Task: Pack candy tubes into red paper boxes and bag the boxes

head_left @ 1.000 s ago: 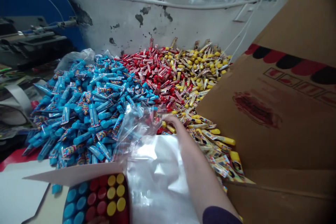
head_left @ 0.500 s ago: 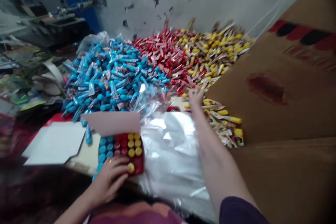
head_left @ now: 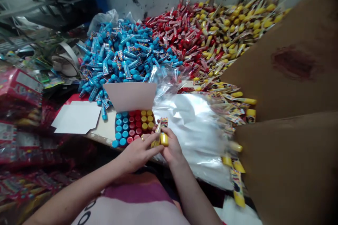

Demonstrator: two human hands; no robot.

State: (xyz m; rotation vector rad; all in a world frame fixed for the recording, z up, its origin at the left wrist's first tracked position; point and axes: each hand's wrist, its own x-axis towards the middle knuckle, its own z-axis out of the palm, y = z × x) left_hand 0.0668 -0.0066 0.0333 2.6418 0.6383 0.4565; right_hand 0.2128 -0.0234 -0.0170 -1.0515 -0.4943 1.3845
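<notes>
My left hand (head_left: 137, 153) and my right hand (head_left: 173, 147) meet at the near edge of the table, both pinching yellow-capped tubes (head_left: 161, 136) just right of a small open box (head_left: 133, 126). The box holds upright tubes in blue, red and yellow rows, and its pale flap (head_left: 130, 95) stands up behind them. Beyond it lie three big heaps of tubes: blue (head_left: 124, 56), red (head_left: 179, 31) and yellow (head_left: 237, 21).
A crinkled clear plastic sheet (head_left: 192, 126) lies right of the box. A large brown cardboard flap (head_left: 290, 77) fills the right side. A white card (head_left: 76, 121) lies left of the box. Red packets (head_left: 18, 88) are stacked at far left.
My right hand has drawn back from the yellow heap to the box, bringing yellow tubes. My left hand has shifted from the box top to meet it. The view has tilted down.
</notes>
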